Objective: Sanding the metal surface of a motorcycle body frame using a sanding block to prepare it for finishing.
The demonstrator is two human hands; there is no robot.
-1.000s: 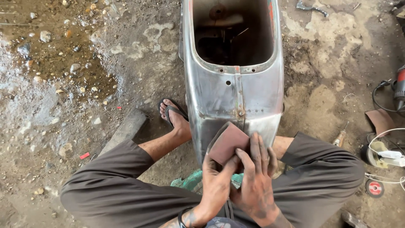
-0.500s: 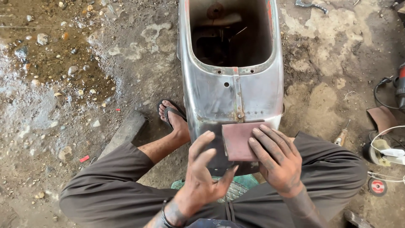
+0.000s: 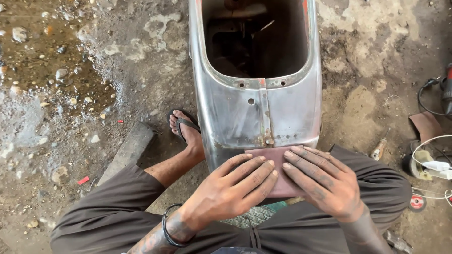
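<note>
A bare-metal scooter body shell (image 3: 256, 106) stands upright on the ground between my knees, its hollow inside dark. A reddish-brown sheet of sandpaper (image 3: 278, 162) lies flat against the shell's lower rear edge. My left hand (image 3: 230, 188) presses on the sheet's left part with its fingers spread flat. My right hand (image 3: 320, 181) presses on the right part, fingers also flat. Both hands are dusty grey. A black bangle sits on my left wrist.
My left foot in a sandal (image 3: 186, 129) rests left of the shell beside a grey block (image 3: 127, 150). A wet stony patch (image 3: 52, 61) fills the upper left. At right lie a screwdriver (image 3: 378, 150), cables, a power tool (image 3: 445, 94) and a small disc (image 3: 416, 202).
The sandpaper was held folded in both hands above my lap; it has been opened out and laid flat on the shell's lower edge, with both palms now pressed on it.
</note>
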